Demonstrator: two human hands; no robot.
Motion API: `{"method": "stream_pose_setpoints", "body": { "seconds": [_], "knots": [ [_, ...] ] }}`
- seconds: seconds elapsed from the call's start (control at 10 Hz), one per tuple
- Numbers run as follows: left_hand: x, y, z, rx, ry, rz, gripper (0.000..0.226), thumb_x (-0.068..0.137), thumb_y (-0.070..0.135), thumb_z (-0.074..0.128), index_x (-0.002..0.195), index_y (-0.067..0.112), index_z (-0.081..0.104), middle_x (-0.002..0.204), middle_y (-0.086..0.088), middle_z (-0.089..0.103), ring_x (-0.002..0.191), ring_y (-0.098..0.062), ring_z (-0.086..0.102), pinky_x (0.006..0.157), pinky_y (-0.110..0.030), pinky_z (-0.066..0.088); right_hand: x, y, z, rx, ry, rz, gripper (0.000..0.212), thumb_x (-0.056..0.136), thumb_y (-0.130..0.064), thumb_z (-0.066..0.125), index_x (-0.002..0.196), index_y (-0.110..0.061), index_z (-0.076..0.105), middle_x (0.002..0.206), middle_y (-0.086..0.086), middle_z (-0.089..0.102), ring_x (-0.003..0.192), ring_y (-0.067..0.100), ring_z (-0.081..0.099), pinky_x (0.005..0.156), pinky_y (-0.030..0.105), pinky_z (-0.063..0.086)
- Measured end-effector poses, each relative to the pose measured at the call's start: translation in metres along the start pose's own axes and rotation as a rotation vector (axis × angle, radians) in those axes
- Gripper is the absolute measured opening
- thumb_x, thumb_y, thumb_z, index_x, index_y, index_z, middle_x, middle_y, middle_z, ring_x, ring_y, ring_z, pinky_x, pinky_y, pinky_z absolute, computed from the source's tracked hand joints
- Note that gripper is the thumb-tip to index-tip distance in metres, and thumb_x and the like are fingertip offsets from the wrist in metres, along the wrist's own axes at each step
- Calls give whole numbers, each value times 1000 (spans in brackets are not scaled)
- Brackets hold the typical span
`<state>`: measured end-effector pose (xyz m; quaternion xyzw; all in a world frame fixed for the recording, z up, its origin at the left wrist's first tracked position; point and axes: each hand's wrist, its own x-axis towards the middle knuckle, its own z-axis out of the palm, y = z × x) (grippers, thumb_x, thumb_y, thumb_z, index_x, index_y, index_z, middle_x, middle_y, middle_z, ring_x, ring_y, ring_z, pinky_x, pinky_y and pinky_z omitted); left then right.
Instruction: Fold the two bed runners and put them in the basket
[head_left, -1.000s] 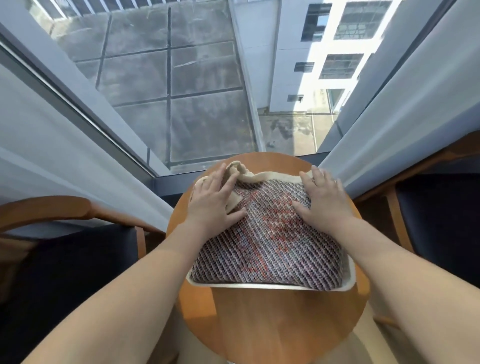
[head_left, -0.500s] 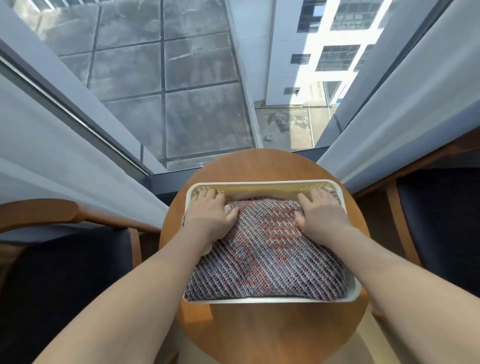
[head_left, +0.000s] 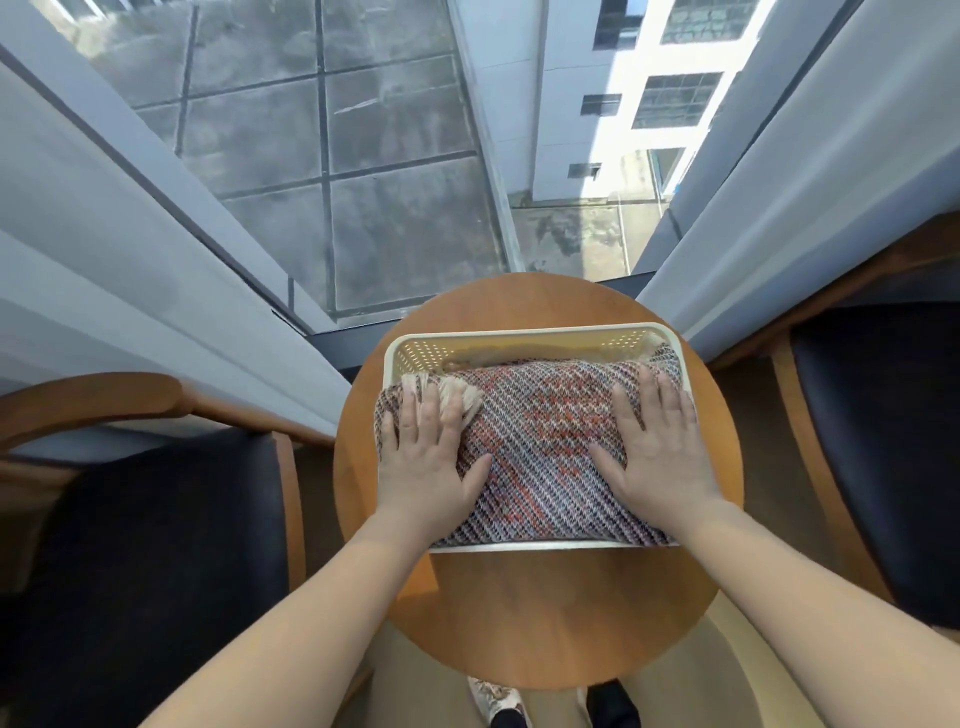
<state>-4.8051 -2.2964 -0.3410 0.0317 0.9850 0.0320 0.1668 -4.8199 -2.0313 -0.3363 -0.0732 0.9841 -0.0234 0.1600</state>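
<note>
Fabric fills the cream basket (head_left: 519, 340) — a folded bed runner (head_left: 540, 457), woven in grey, white and red-orange diagonals, bulges above the rim and spills a little over the basket's 9 o'clock edge. Only one runner can be told apart from above; whether a second lies beneath it cannot be seen. The basket sits on a round wooden counter (head_left: 545, 613), toward its 12 o'clock side, with the perforated far wall bare and showing behind the cloth.

Both hands lie flat on top of the runner, palms down, fingers spread and pointing to 12 o'clock, grasping nothing. The left hand (head_left: 428, 462) presses the 9 o'clock part of the fold, its fingertips touching a pale beige fringe (head_left: 457, 397) bunched at the 10 o'clock corner. The right hand (head_left: 657, 457) presses the 3 o'clock part, its little finger close to the basket's right rim. The two hands are well apart, the red-orange patch of the weave between them.

Dark-cushioned wooden chairs flank the counter — one at 9 o'clock (head_left: 156, 545), one at 3 o'clock (head_left: 883, 441). Pale curtains (head_left: 130, 270) hang on both sides, and a window (head_left: 389, 156) at 12 o'clock looks onto grey paving.
</note>
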Motion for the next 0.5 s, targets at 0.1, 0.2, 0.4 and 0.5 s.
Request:
{"method": "stream_pose_setpoints", "body": {
  "seconds": [0.1, 0.2, 0.4, 0.5],
  "knots": [
    [-8, -3, 11, 31, -38, 29, 82, 86, 70, 8, 152, 26, -15, 158, -2, -27, 142, -26, -31, 118, -46, -14, -21, 1, 13, 16, -33, 33, 83, 83, -68, 0, 150, -20, -10, 155, 11, -23, 142, 26, -26, 113, 36, -21],
    [-5, -3, 11, 44, -33, 31, 81, 87, 70, 8, 151, 26, -17, 159, -3, -26, 143, -25, -30, 117, -44, -16, -20, 1, 12, 12, -58, 48, 81, 85, -68, -1, 149, -21, -15, 151, 9, -31, 143, 27, -24, 113, 36, -22],
    [-23, 13, -26, -32, -23, -23, 73, 96, 61, 17, 154, 23, -6, 161, -5, -15, 147, -24, -20, 119, -45, -11, -25, -3, -30, 82, -47, 1, 74, 95, -60, 17, 152, -18, -4, 160, 11, -10, 147, 26, -12, 120, 40, -4],
    [-45, 29, -66, -69, 53, -56, 69, 97, 55, 24, 154, 22, 4, 163, -7, -1, 149, -23, -6, 120, -44, -4, -40, -4, -65, 150, -4, -53, 70, 96, -56, 24, 153, -18, 7, 161, 10, -3, 148, 25, -5, 120, 39, -1]
  ]
}}
